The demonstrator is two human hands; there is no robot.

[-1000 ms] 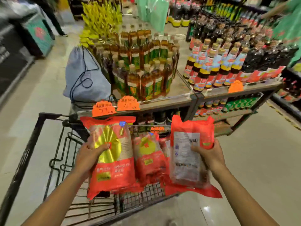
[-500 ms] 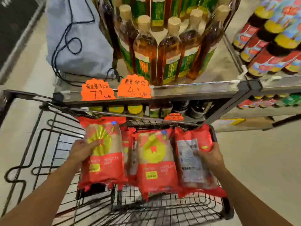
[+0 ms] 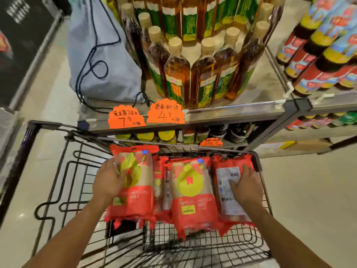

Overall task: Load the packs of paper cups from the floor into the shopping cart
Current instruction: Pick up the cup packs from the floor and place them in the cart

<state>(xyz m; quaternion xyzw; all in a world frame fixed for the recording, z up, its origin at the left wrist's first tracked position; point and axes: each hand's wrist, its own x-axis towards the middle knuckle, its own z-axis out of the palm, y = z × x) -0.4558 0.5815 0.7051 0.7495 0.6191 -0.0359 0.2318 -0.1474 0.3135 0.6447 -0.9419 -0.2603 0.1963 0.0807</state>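
Several red packs of paper cups lie side by side in the black wire shopping cart [image 3: 258, 163]. My left hand [image 3: 108, 182] grips the leftmost pack [image 3: 139, 192] by its left side. My right hand [image 3: 246, 187] rests flat on the rightmost pack [image 3: 227, 192], which shows its white label side up. Between them lies a middle pack [image 3: 191, 192] with a yellow circle, and a further pack [image 3: 159, 182] sits edge-on behind it. No pack is visible on the floor.
A metal display shelf [image 3: 231, 115] with several amber oil bottles [image 3: 177, 74] stands right behind the cart, with orange price tags [image 3: 126, 117] on its edge. A grey drawstring bag [image 3: 100, 60] sits on the shelf at left. Sauce bottles [image 3: 318, 55] fill the right shelf.
Both hands have lowered their packs deeper into the cart basket beside the middle pack. My right hand has shifted from gripping the pack's edge to lying flat on it.
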